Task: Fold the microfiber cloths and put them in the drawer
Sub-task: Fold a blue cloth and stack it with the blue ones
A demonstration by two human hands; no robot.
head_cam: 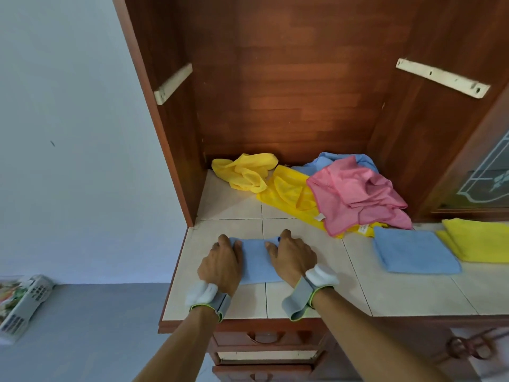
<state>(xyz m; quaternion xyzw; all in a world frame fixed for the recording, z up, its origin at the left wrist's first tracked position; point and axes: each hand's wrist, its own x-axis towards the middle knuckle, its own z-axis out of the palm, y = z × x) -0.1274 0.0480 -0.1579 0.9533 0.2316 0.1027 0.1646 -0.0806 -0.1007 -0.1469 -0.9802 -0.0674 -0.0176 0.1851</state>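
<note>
A small blue microfiber cloth [256,261] lies folded on the tiled counter [303,293] near its front left corner. My left hand [221,261] grips its left far corner and my right hand [293,257] grips its right far corner, fingers curled over the far edge. Unfolded cloths are heaped at the back: two yellow ones [245,172] [289,194], a pink one [358,194] and a blue one [341,161] under it. A folded blue cloth [416,252] and a folded yellow cloth [479,241] lie to the right. Wooden drawers [264,337] sit below the counter; the second one [267,355] stands slightly ajar.
Brown cabinet walls [170,133] enclose the counter's back and left, with white shelf brackets [440,77] on the sides. A glass-paned door [484,177] stands at the right. A white basket [24,304] lies on the grey floor at the left.
</note>
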